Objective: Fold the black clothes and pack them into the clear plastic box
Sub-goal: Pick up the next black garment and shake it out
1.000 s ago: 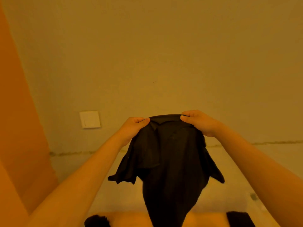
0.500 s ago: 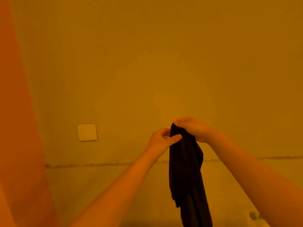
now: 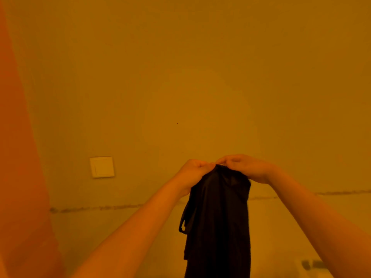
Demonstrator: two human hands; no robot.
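While both hands meet at chest height, black garment (image 3: 217, 217) hangs doubled lengthwise below them. Left hand (image 3: 193, 173) grips top edge, fingers curled; right hand (image 3: 244, 167) pinches same edge just beside it. Step judged: in-air lengthwise fold. Next likely needs lowering onto flat surface and halving. Clear box not in view.

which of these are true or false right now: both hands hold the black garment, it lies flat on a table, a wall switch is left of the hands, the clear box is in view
1. Both the left hand and right hand hold the black garment by its top edge: true.
2. It lies flat on a table: false, it hangs down in the air.
3. A wall switch sits left of the hands: true.
4. The clear box is in view: false, none shows.
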